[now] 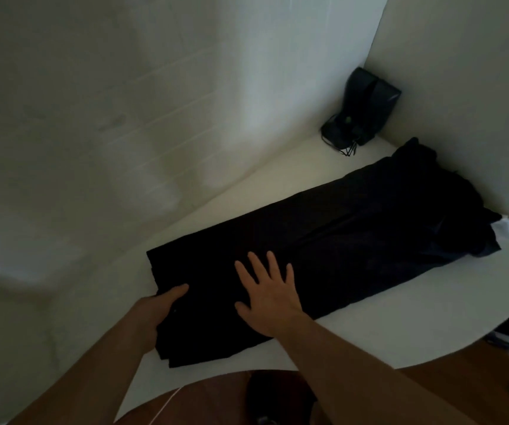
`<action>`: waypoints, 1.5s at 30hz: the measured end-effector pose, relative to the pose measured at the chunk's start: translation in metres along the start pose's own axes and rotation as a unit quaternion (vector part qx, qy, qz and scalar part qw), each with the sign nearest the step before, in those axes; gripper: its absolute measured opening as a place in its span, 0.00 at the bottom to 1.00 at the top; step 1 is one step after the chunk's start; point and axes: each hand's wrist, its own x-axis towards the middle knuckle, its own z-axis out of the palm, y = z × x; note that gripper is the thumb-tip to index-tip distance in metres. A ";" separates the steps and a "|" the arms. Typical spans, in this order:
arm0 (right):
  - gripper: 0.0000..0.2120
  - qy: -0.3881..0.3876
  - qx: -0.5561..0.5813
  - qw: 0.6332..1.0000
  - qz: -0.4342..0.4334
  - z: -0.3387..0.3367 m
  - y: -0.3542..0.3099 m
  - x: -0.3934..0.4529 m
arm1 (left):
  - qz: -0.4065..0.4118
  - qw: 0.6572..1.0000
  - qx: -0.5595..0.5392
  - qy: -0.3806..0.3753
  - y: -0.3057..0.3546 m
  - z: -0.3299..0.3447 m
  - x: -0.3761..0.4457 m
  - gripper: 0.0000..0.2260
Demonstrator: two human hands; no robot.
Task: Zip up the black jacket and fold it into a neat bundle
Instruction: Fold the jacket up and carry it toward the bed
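Observation:
The black jacket (339, 231) lies as a long narrow strip across the white table (400, 326), running from the near left to the far right. Its near end is folded over into a thicker layer. My left hand (158, 314) grips the near left edge of that folded end, thumb on top and fingers hidden beneath the cloth. My right hand (270, 294) rests flat on the jacket with its fingers spread, holding nothing. The zipper is not visible in the dim light.
A small black pouch with cords (360, 108) stands in the far corner against the white walls. Something white (504, 228) pokes out at the jacket's far end. Brown floor (461, 381) and dark items lie below the table's rounded front edge.

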 end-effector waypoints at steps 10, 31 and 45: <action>0.34 0.001 0.088 0.996 0.009 0.005 0.000 -0.002 | 0.087 0.993 0.044 -0.060 0.034 0.004 -0.051 0.22; 0.41 0.199 0.671 0.713 0.042 -0.198 0.135 -0.159 | 0.173 0.955 -0.078 -0.228 0.160 0.328 -0.164 0.31; 0.12 0.339 0.670 0.522 0.405 -0.099 0.309 -0.080 | 0.283 0.900 0.197 -0.267 0.137 0.441 -0.092 0.40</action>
